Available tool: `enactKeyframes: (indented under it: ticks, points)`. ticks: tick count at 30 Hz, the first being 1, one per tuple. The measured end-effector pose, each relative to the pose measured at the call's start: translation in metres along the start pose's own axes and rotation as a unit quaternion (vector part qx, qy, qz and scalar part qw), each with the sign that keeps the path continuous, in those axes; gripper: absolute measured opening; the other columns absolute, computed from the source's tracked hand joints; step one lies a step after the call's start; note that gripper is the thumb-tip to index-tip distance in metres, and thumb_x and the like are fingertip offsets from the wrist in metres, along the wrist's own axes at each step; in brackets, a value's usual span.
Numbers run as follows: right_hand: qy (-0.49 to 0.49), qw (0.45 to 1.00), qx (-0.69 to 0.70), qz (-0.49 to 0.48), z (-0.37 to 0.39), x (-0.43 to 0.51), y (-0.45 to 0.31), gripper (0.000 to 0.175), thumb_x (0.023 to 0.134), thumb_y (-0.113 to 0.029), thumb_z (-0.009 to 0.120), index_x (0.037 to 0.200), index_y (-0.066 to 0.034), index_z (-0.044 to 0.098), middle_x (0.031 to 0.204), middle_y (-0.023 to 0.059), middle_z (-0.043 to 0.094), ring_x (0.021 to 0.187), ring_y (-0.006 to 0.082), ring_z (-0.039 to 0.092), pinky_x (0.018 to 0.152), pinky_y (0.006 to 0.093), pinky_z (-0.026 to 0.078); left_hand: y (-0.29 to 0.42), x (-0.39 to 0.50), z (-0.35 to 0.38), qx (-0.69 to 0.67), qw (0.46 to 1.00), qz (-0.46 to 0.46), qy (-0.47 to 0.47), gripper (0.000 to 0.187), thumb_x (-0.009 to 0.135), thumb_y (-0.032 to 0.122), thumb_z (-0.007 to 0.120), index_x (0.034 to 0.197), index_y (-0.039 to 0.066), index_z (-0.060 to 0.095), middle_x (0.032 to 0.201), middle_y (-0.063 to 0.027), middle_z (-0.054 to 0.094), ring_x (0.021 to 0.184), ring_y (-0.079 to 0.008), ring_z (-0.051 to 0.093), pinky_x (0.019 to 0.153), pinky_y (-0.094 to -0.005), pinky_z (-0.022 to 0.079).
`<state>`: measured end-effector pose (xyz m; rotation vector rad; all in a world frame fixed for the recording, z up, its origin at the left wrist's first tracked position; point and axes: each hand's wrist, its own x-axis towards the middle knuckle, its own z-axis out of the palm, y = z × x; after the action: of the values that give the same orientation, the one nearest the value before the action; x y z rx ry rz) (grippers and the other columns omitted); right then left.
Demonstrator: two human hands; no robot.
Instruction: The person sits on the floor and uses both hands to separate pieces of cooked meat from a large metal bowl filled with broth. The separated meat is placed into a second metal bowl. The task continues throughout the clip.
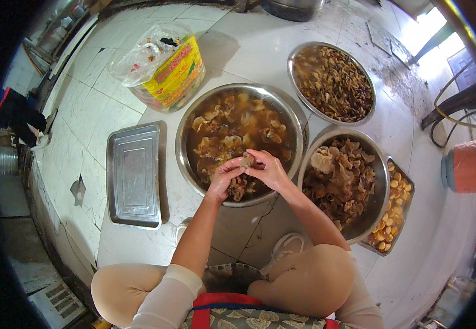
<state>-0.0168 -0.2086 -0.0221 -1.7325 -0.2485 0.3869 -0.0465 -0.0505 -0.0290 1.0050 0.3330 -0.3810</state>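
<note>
Above the near side of a round steel basin (182,164), my left hand (223,177) and my right hand (270,169) meet at the fingertips. Both pinch one small grey-brown piece of mushroom (247,161) between them. Brown, cloudy water fills the basin, and pale, frilled mushroom pieces (231,142) float in it. A darker clump of mushroom (237,190) shows just below my fingers. To the right of my right hand, a second steel basin (380,205) holds a heap of brown, ruffled mushrooms (340,181).
Behind stands a steel basin (290,70) of thin brown strips in water. A tray (411,193) of yellow, rounded pieces lies partly beneath the right basin. At left are a bare metal tray (133,177) and a clear plastic tub (168,109) with a bag inside. Tiled floor (110,107) surrounds them.
</note>
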Motion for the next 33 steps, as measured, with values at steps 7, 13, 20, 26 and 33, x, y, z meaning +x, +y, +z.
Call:
enactKeyframes:
  ticks: [7, 13, 20, 26, 33]
  points:
    - [-0.02, 0.999, -0.013, -0.038, 0.005, -0.013, -0.003, 0.056, 0.072, -0.013, 0.064, 0.119, 0.0025, 0.038, 0.104, 0.0167, 0.054, 0.093, 0.02, 0.054, 0.076, 0.0282, 0.043, 0.004, 0.003, -0.005, -0.022, 0.998, -0.055, -0.008, 0.021, 0.079, 0.01, 0.056, 0.098, 0.001, 0.057, 0.087, -0.0039, 0.06, 0.077, -0.0121, 0.057, 0.073, -0.0242, 0.045]
    - [-0.023, 0.986, 0.165, 0.027, 0.009, -0.005, 0.026, 0.036, 0.085, -0.013, 0.043, 0.115, 0.0065, 0.04, 0.115, 0.015, 0.048, 0.101, 0.0187, 0.049, 0.083, 0.0248, 0.038, -0.007, 0.005, 0.004, 0.137, 0.989, 0.038, 0.031, 0.02, 0.076, 0.006, 0.061, 0.095, 0.001, 0.058, 0.084, -0.0043, 0.06, 0.077, -0.0089, 0.055, 0.07, -0.0213, 0.044]
    - [0.074, 0.894, 0.399, 0.19, 0.013, -0.007, 0.015, 0.029, 0.086, -0.011, 0.041, 0.111, 0.0039, 0.042, 0.102, 0.0076, 0.052, 0.092, 0.0155, 0.052, 0.078, 0.0297, 0.045, -0.018, 0.009, -0.007, 0.166, 0.979, 0.069, 0.093, 0.014, 0.075, 0.006, 0.06, 0.088, 0.0, 0.06, 0.079, -0.0034, 0.06, 0.071, -0.0085, 0.055, 0.068, -0.0215, 0.044]
    - [0.01, 0.986, 0.088, 0.14, 0.023, -0.002, 0.014, 0.031, 0.084, -0.017, 0.048, 0.11, -0.0008, 0.044, 0.094, 0.0085, 0.055, 0.082, 0.0133, 0.055, 0.068, 0.0272, 0.047, -0.023, 0.012, -0.018, 0.236, 0.967, 0.023, 0.096, 0.012, 0.075, 0.008, 0.058, 0.083, 0.0, 0.061, 0.075, -0.0023, 0.06, 0.067, -0.0073, 0.053, 0.063, -0.0196, 0.042]
    - [-0.043, 0.98, -0.149, 0.126, 0.008, 0.024, 0.042, 0.026, 0.076, -0.019, 0.054, 0.093, 0.0004, 0.056, 0.075, 0.0168, 0.058, 0.067, 0.0239, 0.059, 0.059, 0.0314, 0.047, -0.031, 0.025, -0.023, 0.349, 0.921, -0.152, 0.085, 0.02, 0.075, 0.02, 0.057, 0.078, 0.0, 0.06, 0.067, -0.0015, 0.055, 0.059, -0.0112, 0.047, 0.055, -0.0266, 0.038]
